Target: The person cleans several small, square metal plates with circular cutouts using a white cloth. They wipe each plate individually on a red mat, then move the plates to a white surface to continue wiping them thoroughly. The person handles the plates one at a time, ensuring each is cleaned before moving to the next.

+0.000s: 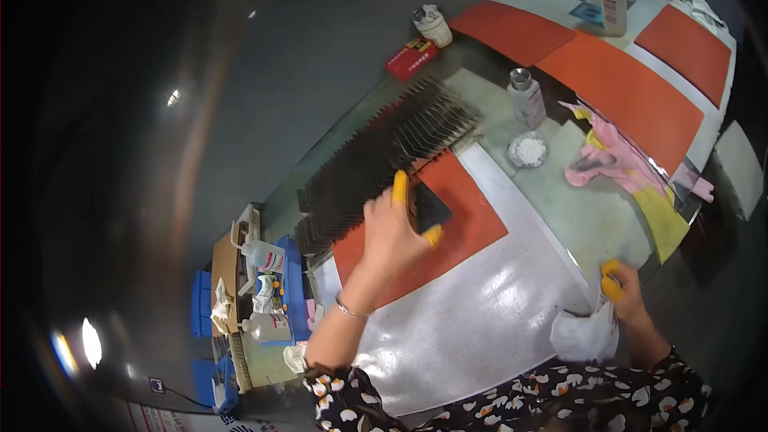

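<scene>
My left hand [390, 228], with yellow finger cots on thumb and forefinger, spans a small flat black plate [434, 206] over an orange mat [472, 220]. Thumb and forefinger meet opposite edges of that plate, and the palm hides part of it. Just beyond stands a long row of thin dark plates [360, 156], upright and closely spaced. At the lower right, my right hand [628, 296] is closed on a crumpled white cloth [584, 336], which hangs below the fingers. Yellow finger cots cover fingertips there too.
A grey-capped bottle [526, 100] and a dish of white material [528, 150] stand right of the row. Pink and yellow cloths [612, 160] lie farther right. A red box [411, 59] sits at the far end. Blue trays [294, 292] and bottles [264, 256] occupy the left.
</scene>
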A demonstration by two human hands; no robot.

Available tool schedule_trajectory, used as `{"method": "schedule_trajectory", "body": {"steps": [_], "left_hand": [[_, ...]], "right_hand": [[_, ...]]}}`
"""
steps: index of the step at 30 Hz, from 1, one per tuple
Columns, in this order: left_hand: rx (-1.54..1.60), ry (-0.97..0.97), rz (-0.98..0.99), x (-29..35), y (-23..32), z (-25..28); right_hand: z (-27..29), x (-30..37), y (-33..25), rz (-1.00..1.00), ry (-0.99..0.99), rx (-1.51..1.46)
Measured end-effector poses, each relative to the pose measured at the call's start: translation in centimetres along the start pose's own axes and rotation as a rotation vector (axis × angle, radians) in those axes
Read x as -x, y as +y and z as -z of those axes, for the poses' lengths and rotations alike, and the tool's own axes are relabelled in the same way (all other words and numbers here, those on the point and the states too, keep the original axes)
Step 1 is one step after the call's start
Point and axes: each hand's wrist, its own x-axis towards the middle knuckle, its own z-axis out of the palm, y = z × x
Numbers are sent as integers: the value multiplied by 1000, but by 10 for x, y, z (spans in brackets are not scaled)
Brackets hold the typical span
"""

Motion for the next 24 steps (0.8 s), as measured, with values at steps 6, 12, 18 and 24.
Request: {"method": "schedule_trajectory", "body": {"steps": [6, 12, 18, 24], "left_hand": [[-389, -269, 126, -88, -106, -12], [-308, -435, 130, -130, -99, -30], [-250, -500, 186, -134, -97, -33], [-84, -142, 138, -82, -89, -6]], "right_hand": [[-6, 2, 10, -2, -13, -27], [0, 1, 0, -62, 9, 10], [-4, 1, -10, -111, -27, -30], [57, -17, -44, -335, -24, -120]]}}
